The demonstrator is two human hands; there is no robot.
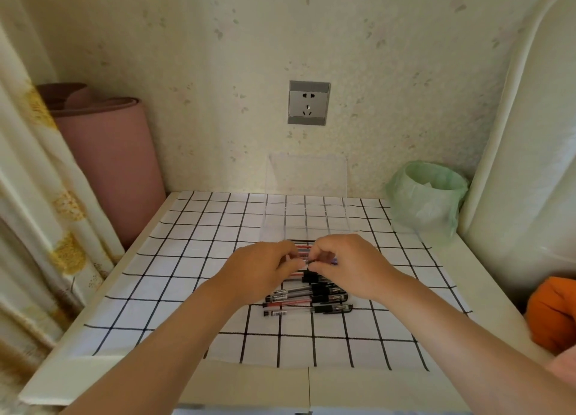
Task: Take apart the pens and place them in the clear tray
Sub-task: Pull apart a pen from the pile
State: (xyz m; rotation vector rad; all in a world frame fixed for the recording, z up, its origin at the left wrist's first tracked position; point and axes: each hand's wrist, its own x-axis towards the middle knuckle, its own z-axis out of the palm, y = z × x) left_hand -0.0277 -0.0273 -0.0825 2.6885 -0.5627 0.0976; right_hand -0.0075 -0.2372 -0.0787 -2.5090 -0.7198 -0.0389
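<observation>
Several gel pens [307, 299] with clear barrels and black caps lie in a row on the checked cloth, partly hidden under my hands. My left hand [260, 268] and my right hand [346, 263] meet above the row, fingers pinched on the two ends of one pen [307, 260] held level between them. The clear tray [307, 218] sits just beyond my hands, its raised lid leaning against the wall; it looks empty.
A white cloth with black grid lines [187, 259] covers the small table. A bin with a green bag [427, 196] stands at the back right, a pink rolled mat [109, 165] at the back left. Something orange [551, 312] lies at the right edge.
</observation>
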